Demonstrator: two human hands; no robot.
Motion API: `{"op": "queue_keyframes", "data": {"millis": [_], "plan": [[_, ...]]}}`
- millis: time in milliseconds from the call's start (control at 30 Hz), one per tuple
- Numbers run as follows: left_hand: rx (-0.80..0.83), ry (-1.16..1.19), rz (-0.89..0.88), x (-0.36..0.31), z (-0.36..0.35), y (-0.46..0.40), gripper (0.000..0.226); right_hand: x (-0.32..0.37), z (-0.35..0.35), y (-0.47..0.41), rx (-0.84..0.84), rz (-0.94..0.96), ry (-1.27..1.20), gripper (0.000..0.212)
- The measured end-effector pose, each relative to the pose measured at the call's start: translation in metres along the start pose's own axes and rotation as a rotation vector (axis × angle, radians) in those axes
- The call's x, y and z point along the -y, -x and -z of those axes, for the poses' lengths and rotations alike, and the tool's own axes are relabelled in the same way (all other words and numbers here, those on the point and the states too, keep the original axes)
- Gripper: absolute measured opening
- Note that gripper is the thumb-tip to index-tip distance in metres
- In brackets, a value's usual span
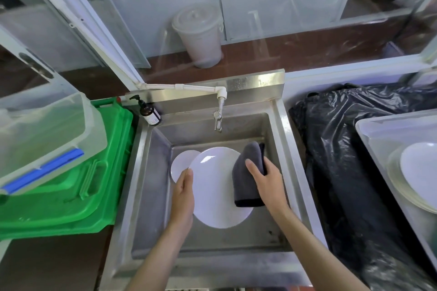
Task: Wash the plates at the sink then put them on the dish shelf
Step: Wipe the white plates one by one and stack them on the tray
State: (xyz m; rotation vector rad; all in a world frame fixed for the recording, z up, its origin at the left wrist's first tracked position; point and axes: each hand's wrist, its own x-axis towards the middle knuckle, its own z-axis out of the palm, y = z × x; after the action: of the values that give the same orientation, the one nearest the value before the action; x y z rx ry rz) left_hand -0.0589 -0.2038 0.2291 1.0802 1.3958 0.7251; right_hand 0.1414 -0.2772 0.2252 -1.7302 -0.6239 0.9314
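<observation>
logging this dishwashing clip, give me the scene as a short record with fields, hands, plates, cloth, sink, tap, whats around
left hand: left hand grips the left rim of the large white plate
right hand: right hand holds the grey cloth against the plate's right side
second plate: smaller white plate behind it, partly hidden
sink: steel sink
tap: tap, no stream visible
soap: dark pump bottle at back left corner
right side: stacked plates in a tray
left side: green bin
</observation>
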Motion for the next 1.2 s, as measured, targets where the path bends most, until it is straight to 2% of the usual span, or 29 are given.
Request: {"op": "queue_keyframes", "data": {"millis": [100,167,233,367,433,567,667,733,833,900,967,1067,1133,1200], "plan": [[0.024,0.108,0.094,-0.009,-0.016,0.013,0.024,0.012,-0.023,-0.015,0.027,0.079,0.223,0.026],[0.034,0.153,0.114,-0.01,-0.026,0.017,0.021,0.012,-0.04,-0.017,0.052,0.105,0.322,0.024],[0.016,0.158,0.095,-0.011,-0.036,0.02,0.022,0.011,-0.056,-0.012,0.07,0.135,0.299,0.022],[-0.032,0.219,0.066,-0.012,-0.049,0.023,0.026,0.016,-0.076,0.009,0.158,0.149,0.026,0.017],[-0.025,0.221,0.046,-0.014,-0.047,0.024,0.028,0.018,-0.079,0.013,0.211,0.168,-0.03,0.02],[0.004,0.165,0.007,-0.016,-0.038,0.024,0.024,0.019,-0.071,-0.005,0.231,0.244,0.103,0.019],[0.009,0.044,-0.032,-0.021,-0.039,0.026,0.023,0.019,-0.067,-0.013,0.034,0.175,0.152,0.03],[0.005,0.026,-0.028,-0.024,-0.042,0.025,0.019,0.02,-0.068,-0.008,-0.018,0.125,0.114,0.03],[-0.071,0.18,0.098,-0.03,-0.048,0.02,0.044,0.023,-0.072,0.008,0.163,0.238,0.169,0.018],[-0.097,0.246,0.178,-0.031,-0.051,0.018,0.047,0.026,-0.072,0.01,0.249,0.298,0.24,0.016],[-0.081,0.23,0.208,-0.034,-0.053,0.022,0.041,0.03,-0.069,-0.002,0.153,0.258,0.265,0.018],[-0.027,0.2,0.203,-0.039,-0.055,0.024,0.033,0.039,-0.067,-0.015,-0.069,0.073,0.074,0.025],[-0.068,0.215,0.211,-0.041,-0.052,0.017,0.033,0.042,-0.075,-0.007,-0.01,0.105,0.126,0.025],[-0.059,0.314,0.233,-0.046,-0.049,0.01,0.045,0.043,-0.085,0.012,0.137,0.211,0.229,0.024]]}}
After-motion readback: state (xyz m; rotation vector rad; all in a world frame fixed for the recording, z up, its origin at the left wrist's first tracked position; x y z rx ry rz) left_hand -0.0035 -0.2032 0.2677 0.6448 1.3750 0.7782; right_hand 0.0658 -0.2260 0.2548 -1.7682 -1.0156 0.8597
